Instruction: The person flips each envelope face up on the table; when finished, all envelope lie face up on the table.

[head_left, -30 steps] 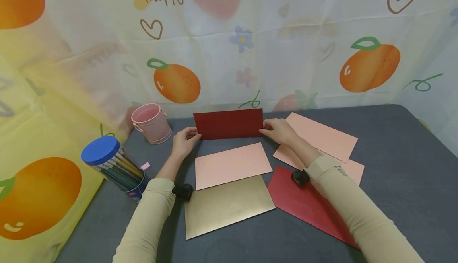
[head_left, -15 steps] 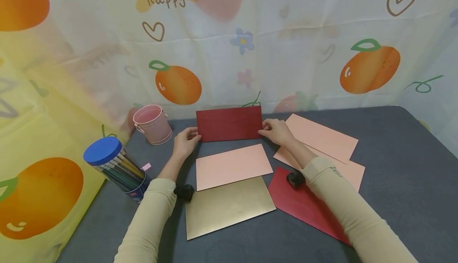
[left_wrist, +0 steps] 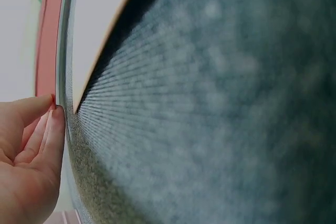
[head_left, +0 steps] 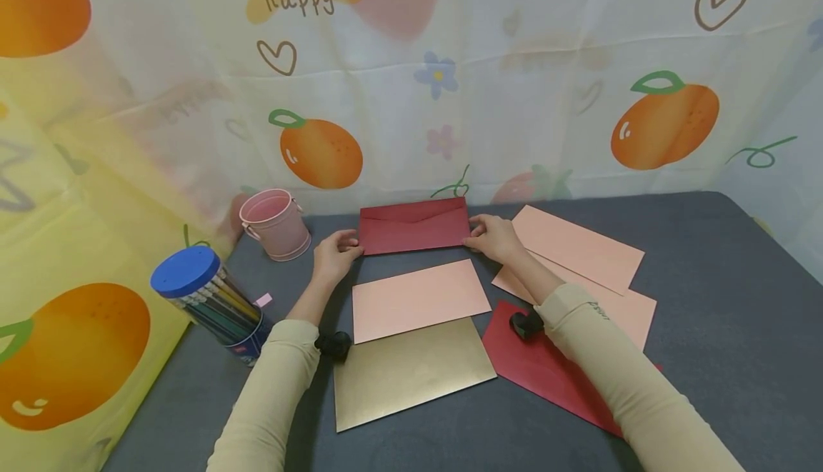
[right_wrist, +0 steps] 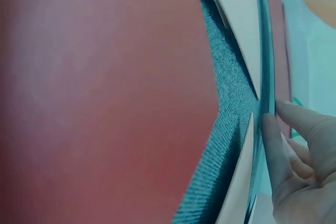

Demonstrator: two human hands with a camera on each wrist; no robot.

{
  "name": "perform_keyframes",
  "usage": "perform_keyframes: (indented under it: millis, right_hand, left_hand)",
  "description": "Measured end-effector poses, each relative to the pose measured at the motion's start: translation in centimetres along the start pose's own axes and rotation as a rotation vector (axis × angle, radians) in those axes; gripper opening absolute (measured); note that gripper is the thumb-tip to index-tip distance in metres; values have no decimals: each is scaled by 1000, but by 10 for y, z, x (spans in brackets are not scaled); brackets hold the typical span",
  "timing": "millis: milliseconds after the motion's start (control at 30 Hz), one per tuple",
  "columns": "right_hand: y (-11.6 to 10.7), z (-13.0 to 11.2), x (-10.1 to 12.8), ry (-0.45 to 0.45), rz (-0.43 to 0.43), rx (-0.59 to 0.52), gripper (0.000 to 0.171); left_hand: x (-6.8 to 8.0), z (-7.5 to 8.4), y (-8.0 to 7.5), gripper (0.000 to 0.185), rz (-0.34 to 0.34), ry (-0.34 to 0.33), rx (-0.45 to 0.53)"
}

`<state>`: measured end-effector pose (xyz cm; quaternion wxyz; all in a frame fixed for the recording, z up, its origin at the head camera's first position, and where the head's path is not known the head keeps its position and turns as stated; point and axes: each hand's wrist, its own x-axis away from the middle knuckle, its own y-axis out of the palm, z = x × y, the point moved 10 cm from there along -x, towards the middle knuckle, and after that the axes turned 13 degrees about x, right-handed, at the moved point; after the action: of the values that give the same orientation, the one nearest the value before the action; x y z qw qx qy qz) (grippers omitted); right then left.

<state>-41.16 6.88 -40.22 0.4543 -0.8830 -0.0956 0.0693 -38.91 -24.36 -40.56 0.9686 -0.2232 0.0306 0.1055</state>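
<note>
A dark red envelope (head_left: 414,235), its flap line showing along the top, leans back near the far edge in the head view. My left hand (head_left: 333,256) pinches its left lower corner between thumb and fingers. At the opposite lower corner, my right hand (head_left: 496,238) does the same. The left wrist view shows the thumb right at the red envelope's edge (left_wrist: 47,51). Just in front lies a pink envelope (head_left: 421,300), overlapping a gold envelope (head_left: 414,379). A second red envelope (head_left: 553,372) lies partly hidden under the right forearm.
Two more pink envelopes overlap at the right, the upper one (head_left: 579,247) over the lower one (head_left: 636,308). A pink bucket (head_left: 276,226) stands at the back left. Nearer is a blue-lidded tub of pencils (head_left: 208,304), with a small pink piece (head_left: 263,300) beside it.
The held red envelope, upright with a dark plain face earlier, has tipped backward and now shows its flap side in lighter red. Both hands keep their grip at its corners.
</note>
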Motion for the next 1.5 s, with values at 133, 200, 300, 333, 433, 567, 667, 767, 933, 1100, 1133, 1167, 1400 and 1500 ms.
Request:
perform_keyframes:
  millis: [133, 200, 300, 333, 433, 567, 667, 767, 933, 1100, 1133, 1167, 1400, 1500]
  right_hand:
    - [1, 2, 1, 8, -7, 17, 52]
    - [2, 3, 1, 13, -9, 27, 51]
    - [2, 2, 2, 11, -9, 39, 50]
    - [1, 2, 2, 7, -8, 45, 50]
    - [3, 2, 2, 4, -22, 46, 52]
    - [6, 2, 2, 8, -41, 47, 52]
    - [8, 2, 2, 9, -46, 48, 51]
    - [10, 2, 2, 12, -53, 44, 51]
    - [10, 1, 2, 6, -58, 45, 50]
    - [8, -3, 3, -24, -54, 77, 47]
    - [8, -4, 3, -31, -55, 84, 46]
    - [7, -5, 3, -39, -58, 92, 46]
    - [6, -9, 7, -75, -100, 125, 47]
    - [6, -10, 10, -93, -119, 117, 47]
  left_hand:
    - [1, -1, -1, 41, -2, -1, 3]
    - [2, -1, -1, 38, -3, 3, 2]
    - [3, 1, -1, 34, -3, 8, 3]
    - [3, 1, -1, 33, -2, 11, 5]
    - [3, 2, 0, 30, -6, 20, -1]
    - [4, 1, 2, 30, -25, 29, -2]
    - [4, 0, 5, 30, -49, 36, -18]
    - [6, 1, 7, 30, -70, 44, -47]
    - [9, 5, 11, 29, -100, 62, -111]
    - [11, 13, 17, 28, -158, 108, -192]
    - [12, 15, 19, 28, -175, 124, -204]
    - [12, 17, 20, 29, -195, 144, -218]
    - [21, 19, 32, 54, -398, 132, -318]
    - [27, 20, 31, 60, -436, 97, -315]
